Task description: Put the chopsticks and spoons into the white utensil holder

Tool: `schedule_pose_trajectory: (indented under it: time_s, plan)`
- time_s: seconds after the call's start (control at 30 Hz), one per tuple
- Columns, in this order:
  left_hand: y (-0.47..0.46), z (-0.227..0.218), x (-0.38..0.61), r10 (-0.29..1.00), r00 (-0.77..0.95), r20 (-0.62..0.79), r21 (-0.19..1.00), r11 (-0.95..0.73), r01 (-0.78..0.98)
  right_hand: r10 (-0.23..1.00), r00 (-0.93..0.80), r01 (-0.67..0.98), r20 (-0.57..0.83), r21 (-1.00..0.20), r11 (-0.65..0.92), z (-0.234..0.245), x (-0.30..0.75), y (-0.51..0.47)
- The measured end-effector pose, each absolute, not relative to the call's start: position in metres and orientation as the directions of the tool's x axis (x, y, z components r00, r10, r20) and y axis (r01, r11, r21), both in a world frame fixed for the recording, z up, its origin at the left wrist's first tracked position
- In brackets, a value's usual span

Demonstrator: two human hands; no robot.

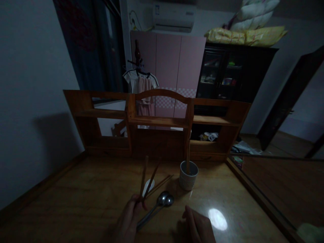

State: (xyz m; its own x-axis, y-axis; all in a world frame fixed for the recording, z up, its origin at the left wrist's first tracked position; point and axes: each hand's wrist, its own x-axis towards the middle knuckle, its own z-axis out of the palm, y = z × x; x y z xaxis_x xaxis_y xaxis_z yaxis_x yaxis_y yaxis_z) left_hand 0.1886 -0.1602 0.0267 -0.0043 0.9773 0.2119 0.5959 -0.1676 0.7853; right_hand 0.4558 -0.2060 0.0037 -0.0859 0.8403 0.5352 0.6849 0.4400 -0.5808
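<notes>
My left hand grips a pair of wooden chopsticks near their lower ends; the tips point up and spread apart. Behind them on the table lie a white spoon and more thin chopsticks, partly hidden. Two metal spoons rest side by side just right of that hand, bowls pointing away from me. A grey cup stands upright farther back with chopsticks in it. My right hand is near the table's front, its fingers curled, with nothing visible in them.
The wooden tabletop carries a wooden shelf unit along its back edge. A wall borders it on the left, and a raised wooden edge runs down the right. Light reflects off the surface near my right hand.
</notes>
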Motion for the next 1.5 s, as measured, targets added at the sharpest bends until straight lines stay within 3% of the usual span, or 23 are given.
schedule_pose_trajectory:
  time_s: [0.1,0.27,0.4,0.53,0.7,1.13,1.3,1.5]
  plan:
    - [-0.163,0.035,0.195,0.997,-0.013,0.082,0.916,-0.070,0.394,0.839,-0.096,0.714,0.536,-0.550,0.433,-0.001,0.458,-0.205]
    - [-0.165,0.047,0.199,0.998,0.054,0.034,0.967,-0.046,0.250,0.788,-0.135,0.741,0.601,-0.467,0.483,-0.003,0.460,-0.205]
    - [-0.162,0.052,0.197,0.994,0.105,0.021,0.985,-0.038,0.167,0.826,-0.121,0.726,0.550,-0.518,0.452,0.003,0.458,-0.206]
    - [-0.157,0.047,0.196,0.996,0.093,-0.008,0.986,-0.008,0.167,0.879,-0.085,0.684,0.469,-0.614,0.394,0.005,0.457,-0.208]
    - [-0.155,0.042,0.194,0.998,0.069,-0.001,0.989,-0.009,0.148,0.836,-0.119,0.708,0.536,-0.544,0.450,0.003,0.459,-0.208]
    - [-0.150,0.030,0.194,0.994,-0.092,-0.055,0.988,0.068,0.141,0.896,0.019,0.668,0.444,-0.672,0.319,0.009,0.450,-0.209]
    - [-0.148,0.036,0.195,0.994,-0.107,-0.006,0.959,0.036,0.282,0.884,0.038,0.679,0.466,-0.661,0.319,0.016,0.448,-0.210]
    - [-0.143,0.032,0.195,1.000,0.020,0.016,0.920,-0.023,0.392,0.904,0.059,0.652,0.423,-0.703,0.286,0.017,0.446,-0.212]
